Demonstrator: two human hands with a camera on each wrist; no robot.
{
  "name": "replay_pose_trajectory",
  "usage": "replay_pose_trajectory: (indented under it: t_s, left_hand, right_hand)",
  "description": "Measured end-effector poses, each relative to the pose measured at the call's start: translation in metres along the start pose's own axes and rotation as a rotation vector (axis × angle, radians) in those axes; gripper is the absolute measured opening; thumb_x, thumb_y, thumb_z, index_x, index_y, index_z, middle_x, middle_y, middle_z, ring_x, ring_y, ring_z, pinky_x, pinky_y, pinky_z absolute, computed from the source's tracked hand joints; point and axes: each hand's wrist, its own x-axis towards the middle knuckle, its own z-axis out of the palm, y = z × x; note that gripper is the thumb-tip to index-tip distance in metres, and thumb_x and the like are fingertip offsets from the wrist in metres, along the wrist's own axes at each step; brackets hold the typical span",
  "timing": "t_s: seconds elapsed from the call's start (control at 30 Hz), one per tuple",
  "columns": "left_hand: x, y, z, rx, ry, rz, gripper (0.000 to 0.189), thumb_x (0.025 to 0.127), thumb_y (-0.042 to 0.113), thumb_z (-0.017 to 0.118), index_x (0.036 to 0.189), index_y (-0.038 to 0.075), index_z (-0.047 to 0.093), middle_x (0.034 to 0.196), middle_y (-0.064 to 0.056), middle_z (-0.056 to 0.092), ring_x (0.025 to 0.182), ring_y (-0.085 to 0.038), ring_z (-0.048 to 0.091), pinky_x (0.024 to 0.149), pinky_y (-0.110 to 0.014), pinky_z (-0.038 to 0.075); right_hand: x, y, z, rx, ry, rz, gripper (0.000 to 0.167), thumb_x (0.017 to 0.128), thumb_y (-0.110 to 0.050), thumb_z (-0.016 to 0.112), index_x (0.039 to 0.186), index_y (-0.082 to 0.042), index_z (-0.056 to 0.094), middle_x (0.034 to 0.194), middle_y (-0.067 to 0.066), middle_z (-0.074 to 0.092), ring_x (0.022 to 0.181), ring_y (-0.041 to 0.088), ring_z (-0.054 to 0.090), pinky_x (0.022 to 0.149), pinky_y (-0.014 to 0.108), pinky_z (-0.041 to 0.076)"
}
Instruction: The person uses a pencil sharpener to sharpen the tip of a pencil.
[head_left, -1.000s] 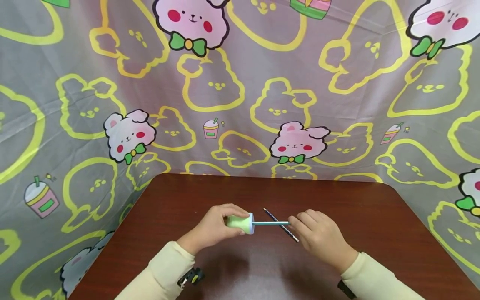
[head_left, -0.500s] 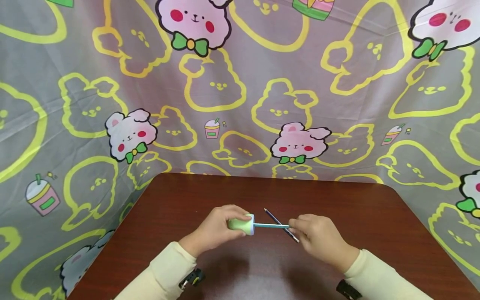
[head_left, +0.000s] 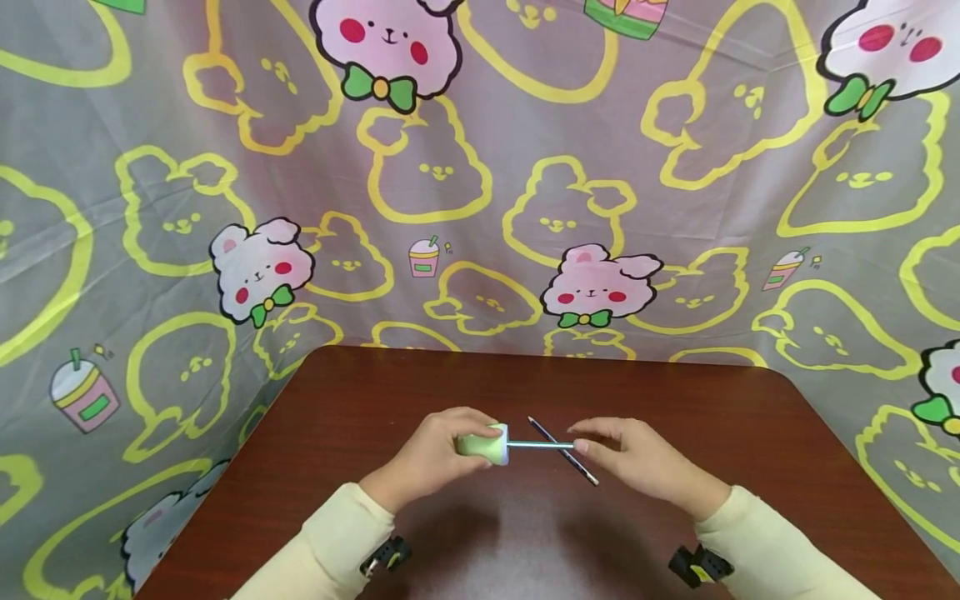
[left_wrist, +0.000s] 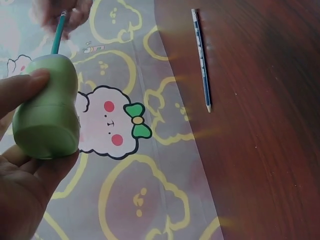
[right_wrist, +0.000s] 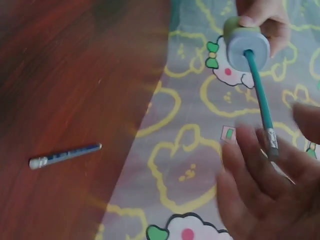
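My left hand (head_left: 426, 460) grips a pale green pencil sharpener (head_left: 482, 448) with a light blue end. In the left wrist view, the thumb lies along the rounded body of the sharpener (left_wrist: 49, 122). A teal pencil (head_left: 534, 444) sticks into the hole in that end and points right, held level above the table. My right hand (head_left: 637, 460) is at the pencil's far end with its fingers spread loosely. In the right wrist view, the metal band and eraser end of the teal pencil (right_wrist: 262, 100) pass in front of the open fingers. The pencil's point is hidden inside the sharpener.
A dark blue patterned pencil (head_left: 583, 472) with a sharpened tip lies slantwise on the brown wooden table (head_left: 420, 383), beyond the hands. A grey curtain (head_left: 465, 125) printed with yellow outlines and cartoon rabbits hangs behind and beside the table.
My right hand pinched the teal pencil's end earlier; now its fingers have opened and spread apart. The left hand and the sharpener have hardly moved.
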Motion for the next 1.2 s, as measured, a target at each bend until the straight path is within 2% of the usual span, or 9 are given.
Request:
replay_pose_trajectory:
  t_s: [0.1, 0.23, 0.37, 0.5, 0.63, 0.77, 0.87, 1.07, 1.2]
  left_hand:
    - [-0.001, -0.002, -0.001, -0.042, -0.004, -0.044, 0.034, 0.073, 0.0, 0.08, 0.107, 0.002, 0.074, 0.108, -0.008, 0.069, 0.1, -0.022, 0.064, 0.078, -0.024, 0.053]
    - [-0.001, -0.002, -0.003, -0.086, -0.011, -0.088, 0.035, 0.074, 0.002, 0.081, 0.108, 0.002, 0.073, 0.109, -0.008, 0.069, 0.1, -0.023, 0.063, 0.076, -0.024, 0.052]
    - [0.0, -0.001, -0.004, -0.115, -0.02, -0.112, 0.035, 0.074, 0.003, 0.081, 0.108, 0.002, 0.073, 0.109, -0.008, 0.069, 0.101, -0.023, 0.063, 0.078, -0.025, 0.051]
    - [0.001, 0.001, -0.004, -0.138, -0.047, -0.127, 0.035, 0.075, 0.006, 0.081, 0.109, 0.002, 0.073, 0.11, -0.008, 0.07, 0.101, -0.021, 0.063, 0.077, -0.025, 0.051]
    - [0.001, 0.001, -0.002, -0.152, -0.058, -0.121, 0.035, 0.074, 0.004, 0.08, 0.108, 0.001, 0.073, 0.108, -0.009, 0.07, 0.099, -0.018, 0.063, 0.076, -0.026, 0.05]
    - [0.0, 0.001, 0.001, -0.142, -0.051, -0.082, 0.035, 0.073, 0.0, 0.08, 0.107, 0.0, 0.073, 0.107, -0.01, 0.07, 0.1, -0.019, 0.064, 0.078, -0.024, 0.051]
    - [0.0, 0.002, 0.004, -0.088, -0.043, -0.036, 0.034, 0.073, -0.001, 0.079, 0.106, 0.001, 0.073, 0.108, -0.009, 0.07, 0.102, -0.021, 0.064, 0.079, -0.024, 0.051]
    - [0.001, 0.004, 0.006, 0.075, -0.04, 0.073, 0.032, 0.072, -0.001, 0.08, 0.103, 0.004, 0.075, 0.11, -0.007, 0.07, 0.104, -0.022, 0.063, 0.08, -0.023, 0.051]
    - [0.002, 0.005, 0.007, 0.094, -0.044, 0.095, 0.032, 0.072, -0.001, 0.08, 0.103, 0.005, 0.075, 0.11, -0.007, 0.069, 0.104, -0.022, 0.063, 0.081, -0.023, 0.051]
  right_hand:
    - [-0.005, 0.004, 0.006, -0.26, 0.209, -0.158, 0.041, 0.09, -0.036, 0.067, 0.123, -0.012, 0.065, 0.116, 0.001, 0.065, 0.107, 0.022, 0.061, 0.084, 0.044, 0.052]
    - [-0.006, 0.013, 0.013, -0.545, 0.465, -0.509, 0.04, 0.095, -0.041, 0.058, 0.116, -0.008, 0.068, 0.102, 0.001, 0.066, 0.092, 0.019, 0.062, 0.074, 0.039, 0.052]
    - [-0.001, 0.018, 0.017, -0.694, 0.627, -0.804, 0.038, 0.102, -0.033, 0.046, 0.102, -0.004, 0.071, 0.087, 0.002, 0.066, 0.076, 0.019, 0.061, 0.065, 0.035, 0.049]
    - [0.003, 0.018, 0.02, -0.739, 0.719, -0.943, 0.03, 0.102, -0.019, 0.047, 0.089, -0.004, 0.07, 0.073, 0.0, 0.061, 0.061, 0.016, 0.052, 0.053, 0.028, 0.041]
    - [0.004, 0.016, 0.021, -0.703, 0.724, -0.979, 0.029, 0.1, -0.016, 0.048, 0.082, -0.004, 0.067, 0.066, -0.002, 0.055, 0.055, 0.013, 0.045, 0.048, 0.023, 0.037]
    - [0.0, 0.014, 0.023, -0.656, 0.659, -0.89, 0.036, 0.102, -0.022, 0.045, 0.079, -0.008, 0.067, 0.062, -0.006, 0.049, 0.053, 0.009, 0.042, 0.044, 0.019, 0.035]
    - [-0.005, 0.012, 0.022, -0.571, 0.504, -0.706, 0.029, 0.099, -0.026, 0.053, 0.078, -0.012, 0.069, 0.062, -0.012, 0.052, 0.055, 0.001, 0.043, 0.046, 0.018, 0.036]
    - [-0.006, 0.007, 0.004, 0.13, -0.145, -0.05, 0.017, 0.092, -0.014, 0.063, 0.079, -0.007, 0.071, 0.059, -0.008, 0.049, 0.053, 0.003, 0.04, 0.048, 0.022, 0.034]
    - [-0.003, 0.01, -0.003, 0.376, -0.291, 0.134, 0.023, 0.095, -0.015, 0.059, 0.083, 0.002, 0.069, 0.057, -0.002, 0.045, 0.05, 0.008, 0.04, 0.047, 0.022, 0.033]
